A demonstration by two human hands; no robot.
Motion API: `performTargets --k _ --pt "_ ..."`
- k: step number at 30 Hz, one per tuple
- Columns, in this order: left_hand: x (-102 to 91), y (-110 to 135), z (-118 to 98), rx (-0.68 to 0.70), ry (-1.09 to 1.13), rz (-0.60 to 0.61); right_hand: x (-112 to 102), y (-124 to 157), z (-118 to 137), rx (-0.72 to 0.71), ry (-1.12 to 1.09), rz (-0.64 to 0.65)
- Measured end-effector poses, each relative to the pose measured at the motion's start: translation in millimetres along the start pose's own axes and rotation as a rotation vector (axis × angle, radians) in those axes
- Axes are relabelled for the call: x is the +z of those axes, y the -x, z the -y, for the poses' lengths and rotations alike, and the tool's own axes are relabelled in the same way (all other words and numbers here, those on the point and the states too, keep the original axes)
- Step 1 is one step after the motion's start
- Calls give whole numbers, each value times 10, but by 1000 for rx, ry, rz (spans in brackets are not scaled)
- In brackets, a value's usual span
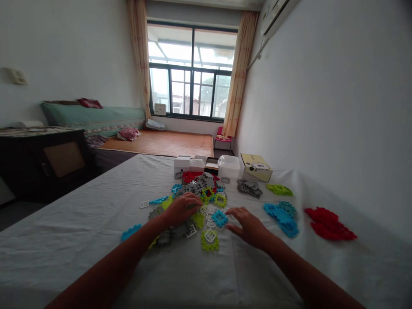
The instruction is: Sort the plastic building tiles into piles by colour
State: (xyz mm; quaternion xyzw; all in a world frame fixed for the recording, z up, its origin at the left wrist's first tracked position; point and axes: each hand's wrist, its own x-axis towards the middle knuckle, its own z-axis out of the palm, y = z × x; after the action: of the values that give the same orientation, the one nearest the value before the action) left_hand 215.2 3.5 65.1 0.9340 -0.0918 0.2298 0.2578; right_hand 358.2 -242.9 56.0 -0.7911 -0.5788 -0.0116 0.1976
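Observation:
My left hand [184, 209] reaches over a mixed pile of flat, notch-edged plastic building pieces, its fingers bent but apart and no piece visible in them. Close to the right of the pile, my right hand [247, 224] is open, thumb and fingers spread beside a blue square piece [219, 218]. That blue piece lies on several white lattice pieces [210, 219]. A yellow-green piece [210, 246] with a white lattice on it lies nearer to me. Grey pieces [193, 187] and red pieces [191, 176] make up the pile's far side. My left forearm partly hides the pile's near left.
Sorted groups lie to the right: grey pieces [249, 188], yellow-green pieces [279, 189], blue pieces [283, 218] and red pieces [330, 224]. Behind the pile stand small boxes [182, 163], a clear plastic container [228, 162] and a yellow carton [256, 167]. A white cloth [106, 201] covers the table.

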Motion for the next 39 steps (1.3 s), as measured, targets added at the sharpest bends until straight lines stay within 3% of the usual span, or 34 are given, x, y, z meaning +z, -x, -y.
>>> performTargets --k 4,8,11,15,17,20,24,28,31,35,39 --pt "-128 -23 -109 -7 -55 49 231 -208 230 60 65 19" --pt "-243 -9 -118 -20 -83 67 184 -166 129 60 13 -42" --pt "-314 2 -10 -59 -94 45 -57 49 -188 125 60 -161" --pt "-471 3 253 -162 -99 -31 -385 509 -884 395 274 -304" --pt "-562 10 430 -237 -92 -73 -453 702 -1188 491 357 -286" --pt "-645 60 714 -382 -56 -137 -438 796 -1399 480 439 -239" --pt "-619 224 984 -498 -1 -216 -361 564 -1341 366 453 -169" --pt "-576 402 1082 -590 27 -286 -345 328 -1339 361 388 1" --pt "-586 467 1127 -604 51 -317 -357 343 -1443 376 306 96" --pt "-589 464 1206 -604 76 -319 -382 445 -1449 394 305 99" --pt "-559 440 1285 -583 58 -290 -373 241 -1069 322 337 26"
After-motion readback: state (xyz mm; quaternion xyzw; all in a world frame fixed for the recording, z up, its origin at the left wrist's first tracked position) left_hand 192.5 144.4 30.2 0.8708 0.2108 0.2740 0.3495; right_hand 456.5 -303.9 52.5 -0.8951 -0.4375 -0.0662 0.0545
